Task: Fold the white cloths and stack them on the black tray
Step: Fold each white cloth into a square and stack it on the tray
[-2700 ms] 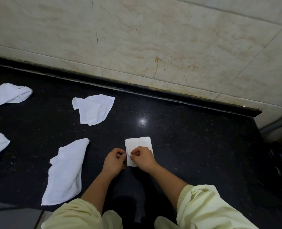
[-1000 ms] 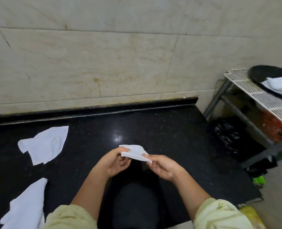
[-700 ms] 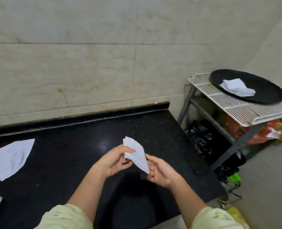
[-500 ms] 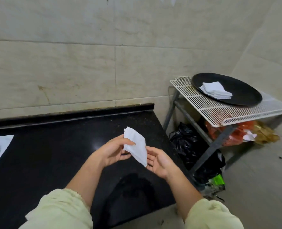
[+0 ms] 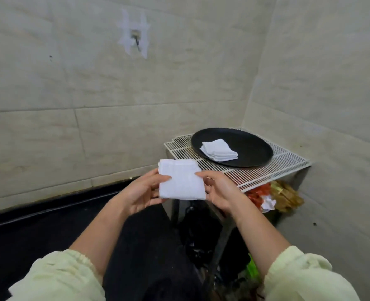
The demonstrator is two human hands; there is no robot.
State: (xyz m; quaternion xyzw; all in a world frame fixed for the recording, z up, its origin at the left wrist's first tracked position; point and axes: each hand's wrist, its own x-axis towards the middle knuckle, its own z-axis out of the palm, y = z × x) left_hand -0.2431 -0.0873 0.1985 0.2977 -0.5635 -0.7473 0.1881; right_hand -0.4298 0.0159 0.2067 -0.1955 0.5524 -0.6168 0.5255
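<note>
Pinched folded cloth (image 5: 180, 181) by its side edges in left grip (image 5: 143, 192) and right grip (image 5: 221, 190), thumbs on top. Held it flat, near square, far edge toward tray (image 5: 255, 148) beyond right grip.

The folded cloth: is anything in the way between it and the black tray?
Nothing visible. The left hand and right hand hold the folded cloth up; only wire rack lies before the black tray, which holds a cloth stack.
</note>
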